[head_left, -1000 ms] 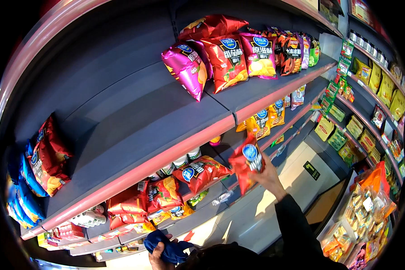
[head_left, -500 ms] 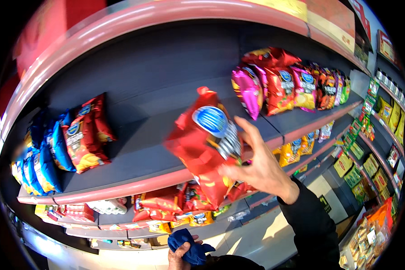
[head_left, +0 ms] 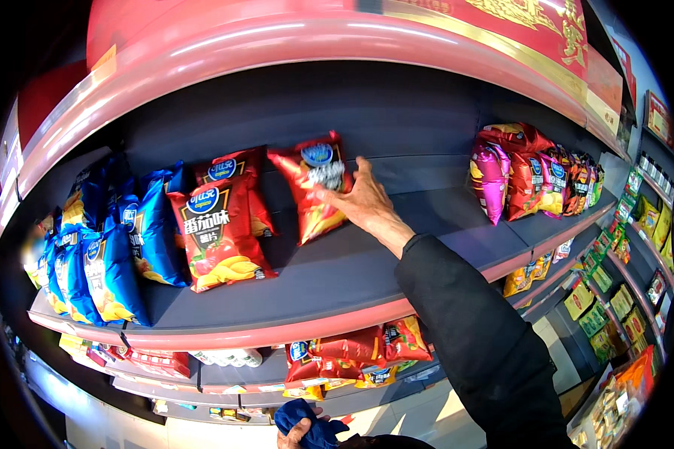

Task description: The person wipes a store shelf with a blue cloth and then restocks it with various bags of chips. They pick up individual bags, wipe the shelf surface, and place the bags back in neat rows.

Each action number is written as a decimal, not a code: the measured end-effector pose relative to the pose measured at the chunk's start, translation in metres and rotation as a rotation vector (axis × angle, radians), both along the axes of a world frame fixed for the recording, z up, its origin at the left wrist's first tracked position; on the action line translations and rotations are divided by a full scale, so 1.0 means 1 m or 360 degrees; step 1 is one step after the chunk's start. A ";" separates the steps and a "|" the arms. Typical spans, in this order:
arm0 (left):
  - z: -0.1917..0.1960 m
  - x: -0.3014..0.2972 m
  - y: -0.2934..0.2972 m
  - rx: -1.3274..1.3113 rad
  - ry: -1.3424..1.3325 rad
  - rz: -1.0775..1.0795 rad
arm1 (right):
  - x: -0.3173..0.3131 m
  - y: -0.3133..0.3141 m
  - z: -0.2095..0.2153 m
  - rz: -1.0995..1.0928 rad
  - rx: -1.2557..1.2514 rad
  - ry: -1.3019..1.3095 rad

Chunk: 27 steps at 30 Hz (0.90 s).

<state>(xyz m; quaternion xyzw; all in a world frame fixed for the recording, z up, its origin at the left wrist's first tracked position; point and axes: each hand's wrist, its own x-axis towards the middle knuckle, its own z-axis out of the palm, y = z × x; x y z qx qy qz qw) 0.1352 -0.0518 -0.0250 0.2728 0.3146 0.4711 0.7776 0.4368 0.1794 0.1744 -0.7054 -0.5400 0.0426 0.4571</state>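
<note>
My right hand (head_left: 371, 206) reaches over the wide dark shelf, closed on the right side of a red bag of potato chips (head_left: 314, 217). That bag stands tilted and is slightly blurred. Left of it, another red chip bag (head_left: 225, 243) leans forward on the shelf, with one more red bag (head_left: 260, 213) behind it. Low in the picture my left hand (head_left: 293, 435) is closed around a bunched dark blue cloth (head_left: 308, 423); part of its fingers is hidden.
Several blue chip bags (head_left: 112, 277) crowd the shelf's left end. Pink, red and dark bags (head_left: 528, 179) stand at its right end. Below, a lower shelf bears red bags (head_left: 352, 348). A pink shelf edge (head_left: 277, 338) runs along the front; side shelves stand at right.
My right hand has carried the red chip bag deeper onto the shelf, close to the other red bags. The view has shifted left. My left hand keeps the blue cloth.
</note>
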 end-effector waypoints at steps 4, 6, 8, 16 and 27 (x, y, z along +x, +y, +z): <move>-0.015 -0.019 0.011 -0.0166 0.0008 0.0167 | -0.007 0.018 -0.011 0.0097 -0.0218 -0.0079; 0.006 -0.020 0.016 -0.0198 0.0015 0.0198 | -0.010 0.020 -0.010 0.0054 -0.0193 -0.0101; -0.007 -0.031 0.023 -0.0238 0.0032 0.0125 | -0.018 0.020 -0.011 -0.0014 -0.0145 -0.0108; -0.015 -0.028 0.033 -0.0161 0.0004 0.0074 | -0.022 0.027 -0.018 -0.0089 -0.0112 -0.0136; -0.018 0.005 0.039 0.0011 0.0082 -0.0241 | 0.002 -0.132 -0.004 0.0455 0.0495 0.0422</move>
